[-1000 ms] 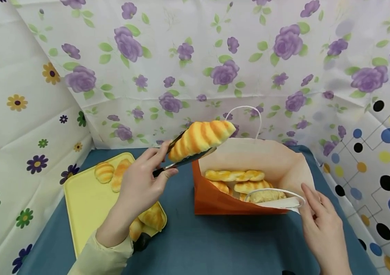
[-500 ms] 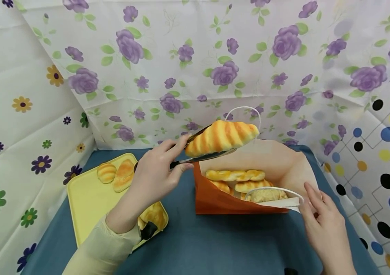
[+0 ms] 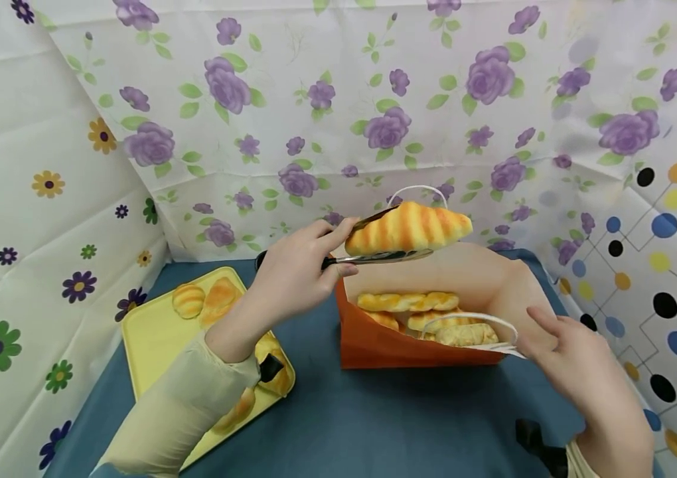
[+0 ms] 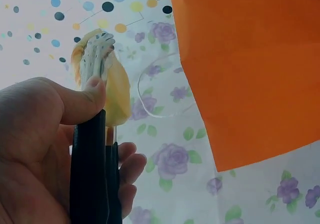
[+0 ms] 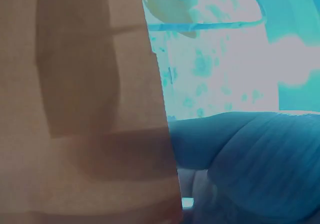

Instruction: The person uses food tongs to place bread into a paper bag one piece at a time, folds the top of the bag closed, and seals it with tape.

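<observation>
My left hand (image 3: 291, 279) grips black-handled tongs (image 3: 395, 257), whose jaws clasp a ridged, croissant-like bread (image 3: 410, 227). They hold it in the air above the left rear part of an orange paper bag (image 3: 410, 355). In the left wrist view the thumb presses one black handle and the fingertips curl behind the other. My right hand (image 3: 577, 352) is at the bag's right rim, its thumb and a finger spread against the paper. The right wrist view shows that hand passing behind the paper, which hides its fingertips. Inside the bag lie a braided bread (image 3: 407, 302), a pale roll (image 3: 464, 334) and other breads.
At left a yellow tray (image 3: 159, 338) bears a round roll (image 3: 188, 301), a longer bread (image 3: 219, 299) and more pieces partly under my left arm. White cord handles (image 3: 488, 318) arch over the bag's mouth. Patterned sheets (image 3: 314, 133) stand around the blue tabletop (image 3: 386, 425).
My left hand has carried the tongs and ridged bread rightward, from beside the bag to over its rear left. The right hand has turned and its wrist has shifted rightward at the rim.
</observation>
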Motion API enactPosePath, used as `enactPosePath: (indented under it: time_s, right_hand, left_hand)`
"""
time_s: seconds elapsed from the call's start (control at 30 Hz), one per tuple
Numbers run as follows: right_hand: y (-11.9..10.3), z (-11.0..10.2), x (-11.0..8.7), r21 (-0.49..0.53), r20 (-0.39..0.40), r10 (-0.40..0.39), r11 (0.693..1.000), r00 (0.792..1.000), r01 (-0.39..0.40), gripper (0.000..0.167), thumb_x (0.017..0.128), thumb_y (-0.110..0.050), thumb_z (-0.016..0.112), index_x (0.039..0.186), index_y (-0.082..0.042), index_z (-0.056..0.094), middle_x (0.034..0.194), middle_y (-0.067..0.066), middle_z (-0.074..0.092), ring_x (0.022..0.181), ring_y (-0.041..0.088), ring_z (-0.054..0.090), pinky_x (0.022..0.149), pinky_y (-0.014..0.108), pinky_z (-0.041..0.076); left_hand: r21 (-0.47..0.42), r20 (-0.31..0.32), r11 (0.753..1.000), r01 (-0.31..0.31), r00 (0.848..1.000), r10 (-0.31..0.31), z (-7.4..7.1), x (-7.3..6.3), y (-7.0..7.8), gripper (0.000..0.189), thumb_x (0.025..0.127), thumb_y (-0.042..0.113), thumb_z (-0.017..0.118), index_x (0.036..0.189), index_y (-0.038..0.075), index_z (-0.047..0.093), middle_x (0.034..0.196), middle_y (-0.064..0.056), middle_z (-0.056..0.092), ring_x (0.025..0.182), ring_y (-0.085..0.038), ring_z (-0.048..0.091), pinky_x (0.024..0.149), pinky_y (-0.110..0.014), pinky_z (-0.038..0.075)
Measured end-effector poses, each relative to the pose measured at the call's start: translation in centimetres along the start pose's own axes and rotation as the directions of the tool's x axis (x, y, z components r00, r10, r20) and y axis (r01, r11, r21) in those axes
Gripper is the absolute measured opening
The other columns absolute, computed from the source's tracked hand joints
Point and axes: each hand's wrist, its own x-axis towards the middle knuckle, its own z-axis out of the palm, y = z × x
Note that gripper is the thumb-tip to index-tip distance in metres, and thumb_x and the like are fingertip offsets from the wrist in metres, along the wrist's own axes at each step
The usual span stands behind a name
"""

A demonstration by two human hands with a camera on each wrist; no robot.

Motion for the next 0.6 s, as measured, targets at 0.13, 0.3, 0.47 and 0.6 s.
enactPosePath:
  time_s: [0.13, 0.3, 0.47, 0.6]
  right_hand:
    - [0.0, -1.0, 0.9, 0.005, 0.093, 0.037, 0.999, 0.995, -0.037, 0.091, 0.106, -0.071, 0.046, 0.164, -0.002, 0.037, 0.155, 0.039, 0.042, 0.136, 0.062, 0.045, 0.096, 0.074, 0.046]
    - [-0.1, -1.2, 1.2, 0.032, 0.139, 0.070, 0.997, 0.988, -0.075, 0.085, 0.107, -0.064, 0.050, 0.165, -0.003, 0.039, 0.150, 0.039, 0.049, 0.132, 0.058, 0.052, 0.093, 0.071, 0.050]
    - [-0.6, -1.0, 1.5, 0.037, 0.103, 0.053, 0.998, 0.993, -0.057, 0.088, 0.102, -0.055, 0.068, 0.166, -0.003, 0.036, 0.091, 0.020, 0.073, 0.087, 0.038, 0.064, 0.070, 0.047, 0.053]
    - [-1.0, -1.0, 1.8, 0.006, 0.101, 0.030, 1.000, 0.994, -0.030, 0.091, 0.098, -0.044, 0.076, 0.166, -0.001, 0.034, 0.062, 0.004, 0.055, 0.066, 0.026, 0.051, 0.060, 0.038, 0.039]
  left_hand:
    - [0.045, 0.049, 0.998, -0.034, 0.998, 0.032, 0.2, 1.0, 0.4, 0.062, 0.105, 0.031, 0.072, 0.163, 0.019, 0.050, 0.106, -0.004, 0.064, 0.071, -0.019, 0.053, 0.058, -0.035, 0.043]
    - [0.052, 0.098, 0.992, -0.113, 0.989, 0.108, 1.1, 1.3, 1.2, 0.064, 0.104, 0.026, 0.075, 0.162, 0.019, 0.051, 0.128, -0.005, 0.069, 0.090, -0.023, 0.068, 0.062, -0.035, 0.048]
    - [0.027, 0.120, 0.990, -0.140, 0.983, 0.136, 2.2, 1.5, 1.9, 0.064, 0.103, 0.024, 0.076, 0.162, 0.020, 0.051, 0.155, -0.003, 0.058, 0.116, -0.025, 0.070, 0.062, -0.035, 0.049]
    - [0.066, 0.150, 0.985, -0.157, 0.978, 0.146, 3.1, 2.5, 2.6, 0.063, 0.103, 0.028, 0.076, 0.161, 0.020, 0.052, 0.155, -0.004, 0.058, 0.133, -0.025, 0.062, 0.082, -0.038, 0.058]
